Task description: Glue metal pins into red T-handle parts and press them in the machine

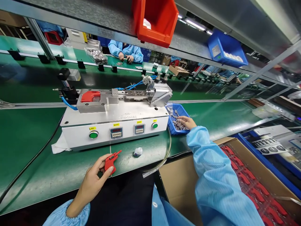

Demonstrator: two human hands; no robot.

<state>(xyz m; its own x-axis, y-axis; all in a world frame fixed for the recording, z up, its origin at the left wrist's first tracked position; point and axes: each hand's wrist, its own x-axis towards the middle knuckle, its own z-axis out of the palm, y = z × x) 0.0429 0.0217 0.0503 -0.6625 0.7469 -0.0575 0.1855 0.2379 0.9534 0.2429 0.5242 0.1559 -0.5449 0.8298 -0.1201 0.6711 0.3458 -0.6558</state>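
Note:
My left hand (pixel 95 179) pinches a small red plastic part (pixel 111 161) just above the green bench, in front of the white press machine (pixel 113 125). Another red part (pixel 90 96) sits in the machine's fixture at its top left. My right hand (pixel 187 121) reaches into a blue bin (pixel 169 124) of small metal pins (pixel 179 125) at the machine's right end; its fingers are curled among the pins, and what they hold is hidden.
A cardboard box (pixel 178 182) with trays of red parts (pixel 249 185) stands at my right. A small white bottle cap (pixel 138 152) lies on the bench. Red (pixel 155 22) and blue (pixel 225 50) bins hang overhead. Another person's hands (pixel 125 57) work across the conveyor.

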